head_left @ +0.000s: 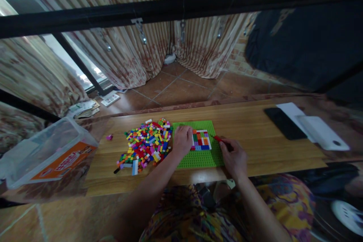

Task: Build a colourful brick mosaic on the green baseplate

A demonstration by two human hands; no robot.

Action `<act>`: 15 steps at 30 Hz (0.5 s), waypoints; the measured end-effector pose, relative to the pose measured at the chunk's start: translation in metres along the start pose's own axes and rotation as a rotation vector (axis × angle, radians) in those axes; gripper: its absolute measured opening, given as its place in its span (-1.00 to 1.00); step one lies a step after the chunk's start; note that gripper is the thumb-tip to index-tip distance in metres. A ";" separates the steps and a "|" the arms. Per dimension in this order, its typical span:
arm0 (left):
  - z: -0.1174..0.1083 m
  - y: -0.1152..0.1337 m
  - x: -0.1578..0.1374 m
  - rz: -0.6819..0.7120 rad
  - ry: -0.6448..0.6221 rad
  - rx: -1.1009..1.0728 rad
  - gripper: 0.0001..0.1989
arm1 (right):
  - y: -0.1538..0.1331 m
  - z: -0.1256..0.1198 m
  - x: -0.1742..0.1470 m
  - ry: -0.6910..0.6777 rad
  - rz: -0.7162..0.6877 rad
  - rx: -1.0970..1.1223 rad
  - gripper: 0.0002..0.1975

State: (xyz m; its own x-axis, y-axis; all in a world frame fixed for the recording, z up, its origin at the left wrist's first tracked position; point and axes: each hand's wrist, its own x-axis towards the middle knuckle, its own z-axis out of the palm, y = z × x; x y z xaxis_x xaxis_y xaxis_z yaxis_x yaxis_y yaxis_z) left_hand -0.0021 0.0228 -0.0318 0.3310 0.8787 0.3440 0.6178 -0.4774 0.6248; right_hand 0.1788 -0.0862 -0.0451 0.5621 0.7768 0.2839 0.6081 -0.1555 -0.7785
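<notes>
A green studded baseplate lies on the wooden table in front of me. On it sits a flat block of coloured bricks framed partly in white. My left hand rests over the left part of the plate, fingers curled at the edge of that block; what they hold, if anything, is hidden. At the plate's right edge my right hand pinches a red brick between thumb and fingertips. A large heap of loose bricks spreads just left of the plate.
A clear plastic box with an orange label stands at the table's left end. One pink brick lies apart from the heap. To the right are a black phone-like slab, white paper and a white device.
</notes>
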 end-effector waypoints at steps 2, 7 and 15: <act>0.000 0.000 0.000 0.003 0.005 -0.001 -0.74 | -0.004 0.000 0.002 0.004 0.021 0.023 -0.69; 0.000 0.000 0.000 0.008 0.012 0.003 -0.72 | -0.026 0.006 0.006 -0.025 -0.052 0.067 -0.69; -0.001 0.000 0.000 0.011 0.027 0.010 -0.74 | -0.041 0.033 0.029 -0.145 -0.207 0.066 -0.76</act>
State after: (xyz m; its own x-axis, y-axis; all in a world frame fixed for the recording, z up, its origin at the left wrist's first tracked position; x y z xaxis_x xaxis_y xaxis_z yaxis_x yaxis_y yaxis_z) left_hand -0.0027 0.0227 -0.0312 0.3184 0.8729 0.3696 0.6215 -0.4866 0.6139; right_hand 0.1520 -0.0372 -0.0231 0.3400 0.8682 0.3614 0.6610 0.0528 -0.7485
